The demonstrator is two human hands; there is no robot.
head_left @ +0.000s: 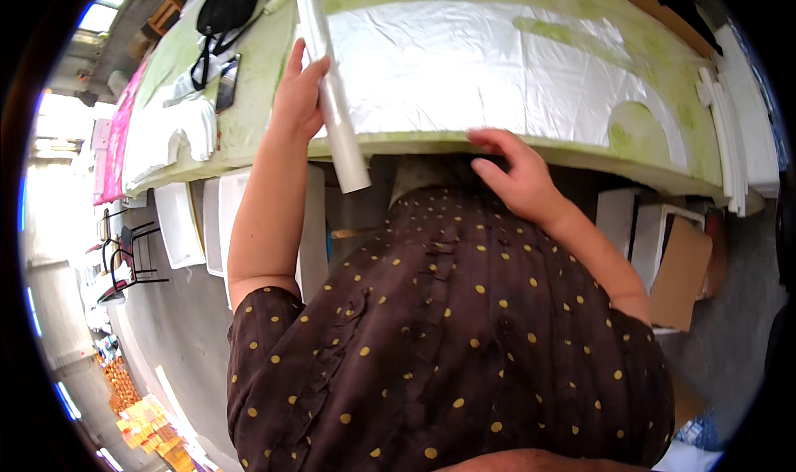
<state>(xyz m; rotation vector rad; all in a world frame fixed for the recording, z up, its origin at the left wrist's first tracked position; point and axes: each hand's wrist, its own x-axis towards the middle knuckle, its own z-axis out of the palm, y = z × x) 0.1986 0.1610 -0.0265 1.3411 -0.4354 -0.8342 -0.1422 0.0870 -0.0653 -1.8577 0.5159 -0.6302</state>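
A long whitish, glossy roll of plastic film (336, 99) slants across the left part of the table, its near end jutting past the front edge. My left hand (300, 95) grips it from the left side, thumb against the roll and one finger stretched away from it; the other fingers are hidden. A shiny white sheet (464, 66) lies spread to the right of the roll, over a light green table cover (257, 111). By the table's front edge my right hand (518, 174) holds nothing, its thumb and loosely bent fingers apart.
A black bag (228, 12) with straps lies at the far left, near a dark phone-like object (225, 82) and white cloth (186, 132). White rods (723, 136) line the right end. White bins (178, 223) and a cardboard piece (681, 265) stand below; a chair (128, 252) is left.
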